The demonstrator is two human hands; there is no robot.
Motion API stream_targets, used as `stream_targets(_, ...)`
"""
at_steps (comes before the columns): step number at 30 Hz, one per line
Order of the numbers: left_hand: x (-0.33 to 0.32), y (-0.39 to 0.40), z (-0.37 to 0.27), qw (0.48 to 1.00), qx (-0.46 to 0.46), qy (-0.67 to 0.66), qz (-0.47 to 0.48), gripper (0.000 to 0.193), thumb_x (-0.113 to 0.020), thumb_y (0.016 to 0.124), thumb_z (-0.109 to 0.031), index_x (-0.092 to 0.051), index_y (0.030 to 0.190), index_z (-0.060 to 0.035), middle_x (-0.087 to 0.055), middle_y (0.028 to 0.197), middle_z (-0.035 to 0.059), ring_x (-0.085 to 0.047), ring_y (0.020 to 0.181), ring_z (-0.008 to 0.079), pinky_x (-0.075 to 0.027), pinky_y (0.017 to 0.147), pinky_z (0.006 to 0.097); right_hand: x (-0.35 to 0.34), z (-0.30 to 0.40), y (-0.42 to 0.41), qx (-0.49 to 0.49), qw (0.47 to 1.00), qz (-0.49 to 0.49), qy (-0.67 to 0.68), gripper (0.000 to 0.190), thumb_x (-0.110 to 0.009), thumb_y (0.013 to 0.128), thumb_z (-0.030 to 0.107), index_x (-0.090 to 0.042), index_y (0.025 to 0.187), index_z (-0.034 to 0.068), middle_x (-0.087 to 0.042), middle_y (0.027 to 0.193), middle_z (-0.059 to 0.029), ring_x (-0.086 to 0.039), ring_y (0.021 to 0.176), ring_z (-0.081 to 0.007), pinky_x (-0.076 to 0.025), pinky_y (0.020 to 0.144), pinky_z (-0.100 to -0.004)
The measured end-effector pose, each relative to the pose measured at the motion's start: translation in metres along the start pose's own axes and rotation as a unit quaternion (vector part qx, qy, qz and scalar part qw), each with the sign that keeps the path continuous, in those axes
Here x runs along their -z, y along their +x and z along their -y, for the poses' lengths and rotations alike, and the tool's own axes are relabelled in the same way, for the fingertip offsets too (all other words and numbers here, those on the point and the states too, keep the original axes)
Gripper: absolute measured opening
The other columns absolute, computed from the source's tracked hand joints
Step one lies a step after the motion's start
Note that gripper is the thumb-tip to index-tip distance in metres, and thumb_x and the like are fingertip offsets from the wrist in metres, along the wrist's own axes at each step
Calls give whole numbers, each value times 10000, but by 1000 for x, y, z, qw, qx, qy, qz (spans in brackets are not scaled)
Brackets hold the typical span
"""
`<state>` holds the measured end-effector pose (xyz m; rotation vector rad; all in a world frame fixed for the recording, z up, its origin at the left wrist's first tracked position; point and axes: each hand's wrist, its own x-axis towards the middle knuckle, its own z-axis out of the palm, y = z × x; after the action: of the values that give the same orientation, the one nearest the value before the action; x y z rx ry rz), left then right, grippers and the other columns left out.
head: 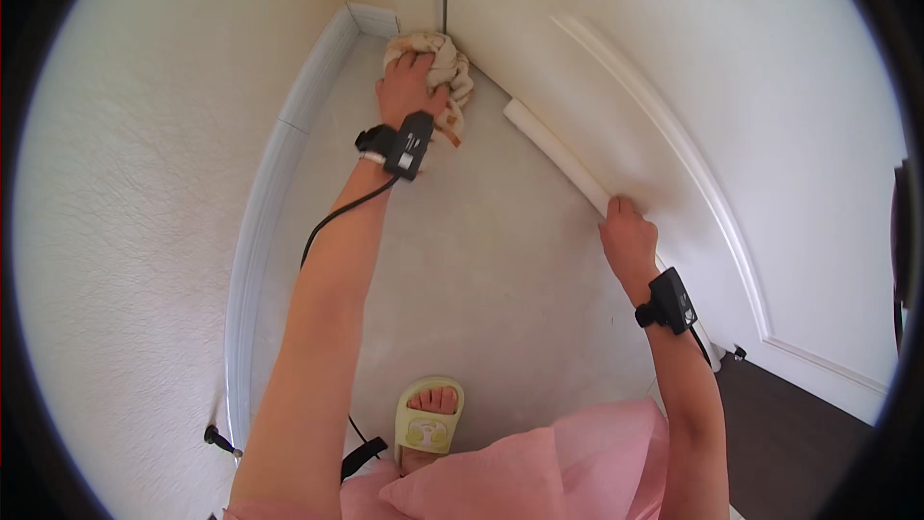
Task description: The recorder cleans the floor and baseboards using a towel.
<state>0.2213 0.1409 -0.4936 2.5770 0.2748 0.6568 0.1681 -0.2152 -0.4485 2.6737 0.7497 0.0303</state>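
Observation:
My left hand [408, 90] presses a crumpled cream cloth [451, 61] with brownish patches onto the floor, in the corner by the door's hinge side. Its fingers are spread over the folds, and one end of the cloth trails towards me. Lower and to the right, my right hand [628, 238] has its fingers curled on a white padded strip [559, 152], which looks like a draught stopper. This strip runs along the bottom edge of a white panelled door [650, 137]. My forearm covers part of its near end.
Grey-white skirting [278, 152] lines the textured wall [137, 195] on the left. A small black door stop [220, 440] juts out low there. Pale floor [476, 267] lies between wall and door, and a dark floor [787, 426] begins at lower right. My slippered foot [429, 415] stands below.

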Motion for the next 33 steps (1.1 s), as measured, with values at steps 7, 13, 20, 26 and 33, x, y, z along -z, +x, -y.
stream_targets(7,-13,-33,-39,991,-75,-26,106,423,-651,619,-173,-623,1032,-91,-576,1067,132,-499,1027,346,-441,854,442,-17,1,4,14,998,-36,-49,205,-659,659,63,-541,823,93,-537,816,-23,-621,662,-153,-496,519,-274)
stream_targets(13,-9,-104,-85,993,-59,-28,94,430,-668,602,-156,-612,1023,-87,-552,1041,131,-487,1005,342,-434,806,452,-11,6,5,-3,999,-19,-42,215,-673,629,51,-541,795,88,-533,798,-29,-620,643,-145,-485,518,-260)
stream_targets(20,-36,-195,-213,962,-142,-110,207,434,-701,565,-137,-604,987,-101,-539,1033,99,-477,1033,270,-396,782,413,-20,-9,0,-2,996,-54,77,209,-644,649,24,-529,818,66,-541,812,-76,-634,693,-218,-511,559,-317)
stream_targets(26,-27,-204,-216,908,-71,-331,248,404,-670,638,-134,-590,1022,-40,-567,1045,141,-509,1032,304,-424,879,408,-5,-34,-67,-40,938,-119,322,342,-526,785,-36,-559,1113,57,-593,1013,-100,-625,840,-242,-509,615,-344)
stream_targets(33,74,-125,-89,813,195,-541,97,357,-577,823,-82,-515,1158,23,-613,1072,110,-601,942,171,-493,823,302,-17,4,-128,-261,725,-220,598,194,-517,860,6,-602,1029,49,-634,822,-71,-618,633,-149,-484,557,-237)
